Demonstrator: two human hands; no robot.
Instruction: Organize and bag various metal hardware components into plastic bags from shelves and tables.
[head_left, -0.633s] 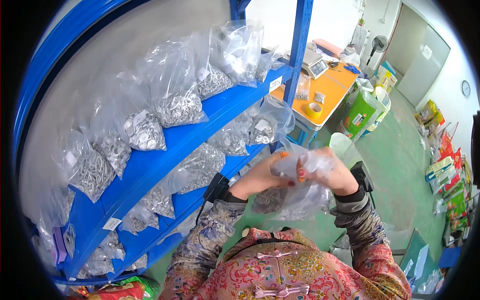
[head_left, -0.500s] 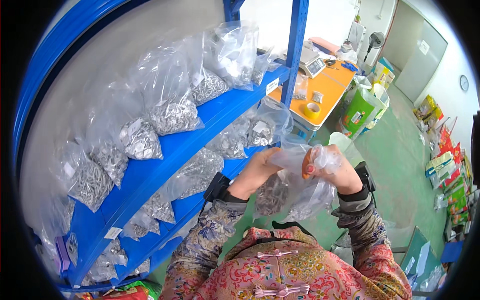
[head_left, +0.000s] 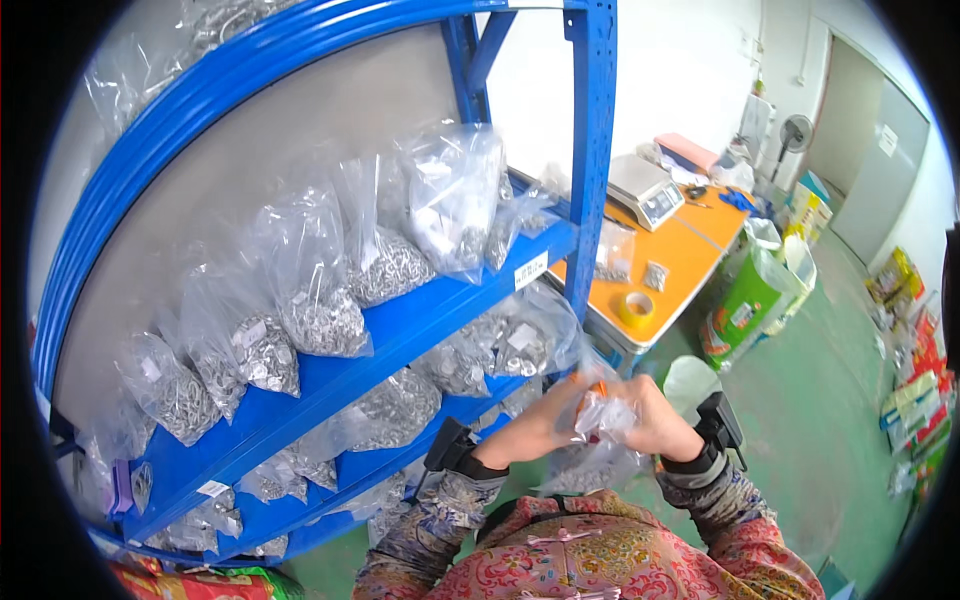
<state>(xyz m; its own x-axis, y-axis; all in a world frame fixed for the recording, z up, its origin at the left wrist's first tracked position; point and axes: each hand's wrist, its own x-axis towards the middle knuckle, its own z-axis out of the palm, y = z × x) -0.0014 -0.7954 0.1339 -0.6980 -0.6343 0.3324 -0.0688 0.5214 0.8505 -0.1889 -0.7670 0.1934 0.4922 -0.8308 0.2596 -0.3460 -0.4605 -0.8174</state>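
Note:
A clear plastic bag (head_left: 590,468) of small metal parts hangs below my two hands, in front of my chest. My left hand (head_left: 545,420) grips the gathered top of the bag from the left. Closed round the same bunched plastic is my right hand (head_left: 655,415), close against the left. Something orange shows between the fingers, too small to make out. The lower part of the bag is partly hidden by my hands and wrists. Dark devices are strapped at both wrists.
To the left, a blue shelf rack (head_left: 400,350) bears several clear bags of metal parts (head_left: 330,325). Beyond it, an orange table (head_left: 690,245) holds a scale (head_left: 648,195) and yellow tape (head_left: 636,309). A green sack (head_left: 740,325) stands beside the table; colourful bags line the right wall.
My hands have come closer together and lower, bunching the bag's top. The view has tilted up, showing more of the rack's upper part.

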